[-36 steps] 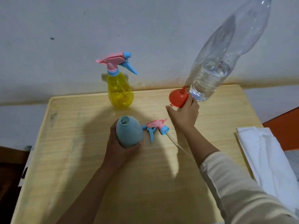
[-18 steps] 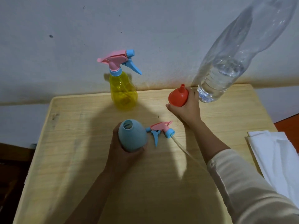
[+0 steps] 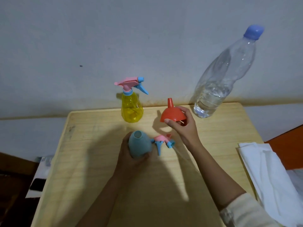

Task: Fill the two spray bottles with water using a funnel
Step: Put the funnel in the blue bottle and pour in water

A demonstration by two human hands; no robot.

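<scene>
Funnel now raised, pinched by R hand; L hand grips blue bottle.

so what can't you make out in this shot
Head view only:
- Contents of the blue spray bottle: opaque wall, dark neck.
- Its base: covered by the left hand.
- Inside of the orange funnel: mouth faces down in the right hand.
- White cloth: cut off by the right edge.
</scene>
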